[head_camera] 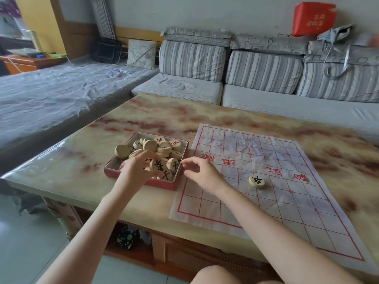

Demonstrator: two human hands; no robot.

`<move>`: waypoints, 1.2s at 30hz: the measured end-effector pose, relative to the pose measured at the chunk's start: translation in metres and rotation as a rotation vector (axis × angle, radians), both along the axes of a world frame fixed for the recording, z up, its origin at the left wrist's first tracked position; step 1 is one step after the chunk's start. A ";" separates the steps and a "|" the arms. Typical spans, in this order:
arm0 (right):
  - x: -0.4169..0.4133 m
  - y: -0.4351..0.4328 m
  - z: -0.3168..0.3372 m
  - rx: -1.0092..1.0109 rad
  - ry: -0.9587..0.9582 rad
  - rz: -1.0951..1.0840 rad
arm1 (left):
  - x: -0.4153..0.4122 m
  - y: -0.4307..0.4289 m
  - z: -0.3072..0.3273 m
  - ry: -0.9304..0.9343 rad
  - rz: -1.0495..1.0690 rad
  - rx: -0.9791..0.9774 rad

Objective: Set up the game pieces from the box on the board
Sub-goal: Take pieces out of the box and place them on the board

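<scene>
Soft, even daylight, brightest at the upper left of the frame. The glossy surface (155, 117) carries a pale sheen along its left edge; shadows are faint. Wide-angle bending curves lines near the borders, and the fingers (142, 155) of the left hand (134, 171) are slightly motion-blurred

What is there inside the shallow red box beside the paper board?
A loose pile of round pale wooden discs, marked with red or black characters, fills the shallow red cardboard box. The left hand covers the near-left discs, and the pile hides most of the box floor.
</scene>
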State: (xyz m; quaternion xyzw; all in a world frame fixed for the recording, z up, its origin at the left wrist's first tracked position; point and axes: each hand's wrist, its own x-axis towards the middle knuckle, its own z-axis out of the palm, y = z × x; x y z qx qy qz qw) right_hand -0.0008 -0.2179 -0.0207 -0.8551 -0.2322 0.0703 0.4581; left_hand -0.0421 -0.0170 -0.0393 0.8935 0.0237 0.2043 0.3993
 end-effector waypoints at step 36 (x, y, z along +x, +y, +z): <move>-0.034 -0.098 0.016 -0.028 0.245 -0.052 | -0.029 -0.047 -0.002 0.037 -0.114 -0.312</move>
